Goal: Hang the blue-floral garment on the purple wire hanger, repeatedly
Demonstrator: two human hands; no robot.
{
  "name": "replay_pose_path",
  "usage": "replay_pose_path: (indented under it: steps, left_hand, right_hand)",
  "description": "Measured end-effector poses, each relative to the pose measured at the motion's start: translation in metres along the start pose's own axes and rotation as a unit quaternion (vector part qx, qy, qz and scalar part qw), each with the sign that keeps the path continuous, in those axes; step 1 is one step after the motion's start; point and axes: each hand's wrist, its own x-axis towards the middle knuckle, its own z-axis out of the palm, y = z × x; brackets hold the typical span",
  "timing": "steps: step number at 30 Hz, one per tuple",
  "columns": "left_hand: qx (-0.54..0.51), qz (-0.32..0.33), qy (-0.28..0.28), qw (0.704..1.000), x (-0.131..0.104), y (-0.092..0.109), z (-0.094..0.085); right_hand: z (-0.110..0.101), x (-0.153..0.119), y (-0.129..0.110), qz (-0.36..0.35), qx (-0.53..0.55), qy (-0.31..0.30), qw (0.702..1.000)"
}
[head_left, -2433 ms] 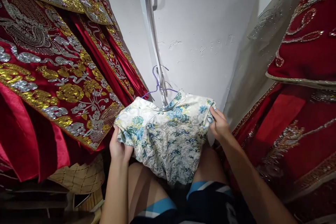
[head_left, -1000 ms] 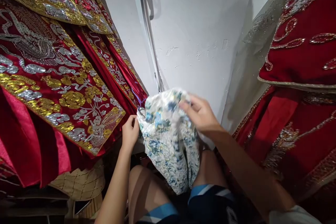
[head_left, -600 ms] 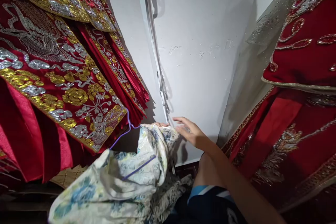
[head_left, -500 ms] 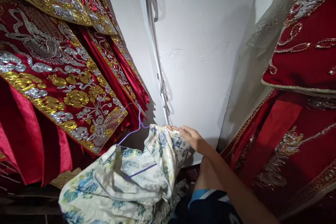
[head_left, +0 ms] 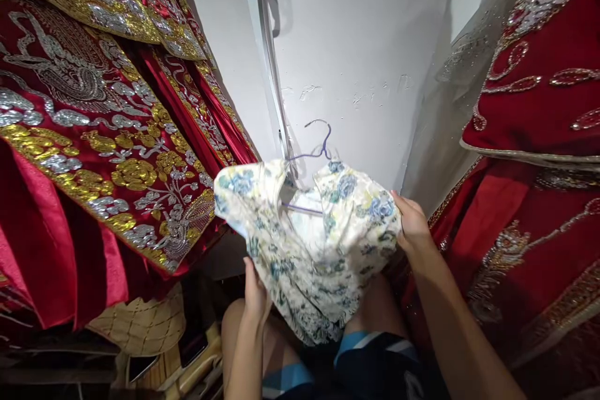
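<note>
A white garment with blue and yellow flowers (head_left: pixel 347 231) is stretched over a purple hanger (head_left: pixel 324 145), whose hook points up and to the left. The hanger's lower bar shows through the neck opening. My right hand (head_left: pixel 412 219) grips the garment's right shoulder edge, thumb on top. Lower on the left side, my left hand (head_left: pixel 254 290) holds the garment's edge, with its fingers mostly hidden behind the cloth. The garment hangs in front of my knees, and its bottom edge looks fringed.
Red garments with gold and silver embroidery (head_left: pixel 135 175) hang at the left. More red beaded garments (head_left: pixel 539 106) hang at the right beside sheer sparkly fabric (head_left: pixel 469 56). A white wall (head_left: pixel 347 44) with a metal rail (head_left: pixel 267 44) stands ahead. A wooden chair with a padded seat (head_left: pixel 145 325) is lower left.
The garment and hanger have moved right and up and now face me upright. My left hand has come into view on the left side. My right hand has shifted right along the shoulder.
</note>
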Motion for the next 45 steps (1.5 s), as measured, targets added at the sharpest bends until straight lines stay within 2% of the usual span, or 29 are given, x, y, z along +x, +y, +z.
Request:
replay_pose_path:
  steps: [2, 5, 6, 8, 11, 18, 20, 23, 25, 26, 27, 29, 30, 31, 33, 36, 42, 44, 45]
  left_hand:
    - [-0.004, -0.007, 0.066, 0.998, -0.007, -0.004, -0.004]
    - [0.051, -0.020, 0.167, 0.984, -0.018, -0.007, -0.007]
    - [0.081, -0.013, 0.174, 0.981, -0.022, -0.008, -0.007]
    - [0.139, 0.007, 0.148, 0.979, -0.029, -0.009, -0.004]
    - [0.207, -0.007, 0.089, 0.974, -0.038, -0.013, 0.002]
    - [0.257, -0.014, 0.067, 0.964, -0.043, -0.018, 0.009]
    - [0.252, -0.014, 0.072, 0.965, -0.044, -0.020, 0.009]
    - [0.243, -0.033, 0.077, 0.966, -0.048, -0.026, 0.011]
    - [0.242, -0.052, 0.075, 0.966, -0.050, -0.031, 0.014]
    - [0.241, -0.058, 0.074, 0.966, -0.051, -0.032, 0.017]
    - [0.237, -0.059, 0.072, 0.967, -0.052, -0.034, 0.020]
    - [0.229, -0.057, 0.070, 0.969, -0.053, -0.035, 0.025]
    - [0.226, -0.058, 0.069, 0.970, -0.054, -0.035, 0.027]
    - [0.224, -0.061, 0.068, 0.970, -0.054, -0.034, 0.028]
    - [0.221, -0.068, 0.071, 0.970, -0.056, -0.032, 0.029]
    - [0.211, -0.069, 0.070, 0.973, -0.058, -0.029, 0.028]
    - [0.199, -0.050, 0.060, 0.977, -0.051, -0.037, 0.021]
    - [0.213, -0.008, 0.097, 0.972, -0.048, -0.045, 0.015]
    - [0.228, 0.031, 0.141, 0.963, -0.047, -0.050, 0.012]
  right_hand:
    - [0.018, 0.015, -0.008, -0.014, -0.003, -0.033, 0.999]
    - [0.043, 0.023, -0.012, -0.010, -0.018, -0.088, 0.996]
    - [0.048, 0.022, -0.011, -0.006, -0.023, -0.103, 0.994]
    - [0.051, 0.014, -0.005, 0.009, -0.033, -0.125, 0.992]
    - [0.038, 0.003, 0.008, 0.012, -0.055, -0.121, 0.991]
    - [-0.011, 0.001, 0.039, -0.105, -0.126, 0.029, 0.986]
    - [-0.020, -0.012, 0.053, -0.106, -0.135, 0.098, 0.980]
    - [-0.026, -0.050, 0.080, -0.104, -0.151, 0.218, 0.958]
    - [-0.023, -0.081, 0.099, -0.065, -0.172, 0.188, 0.965]
    - [-0.019, -0.094, 0.108, -0.029, -0.189, 0.119, 0.974]
    - [-0.014, -0.105, 0.115, 0.019, -0.207, 0.015, 0.978]
    - [-0.002, -0.119, 0.125, 0.086, -0.227, -0.157, 0.957]
    - [0.003, -0.122, 0.129, 0.102, -0.235, -0.217, 0.942]
    - [0.008, -0.123, 0.131, 0.105, -0.244, -0.253, 0.930]
    - [0.013, -0.122, 0.135, 0.092, -0.275, -0.287, 0.913]
    - [0.015, -0.120, 0.137, 0.073, -0.318, -0.287, 0.901]
    - [0.022, -0.127, 0.133, 0.108, -0.263, -0.269, 0.920]
    - [0.025, -0.128, 0.127, 0.130, -0.228, -0.258, 0.930]
    - [0.027, -0.128, 0.123, 0.144, -0.214, -0.252, 0.933]
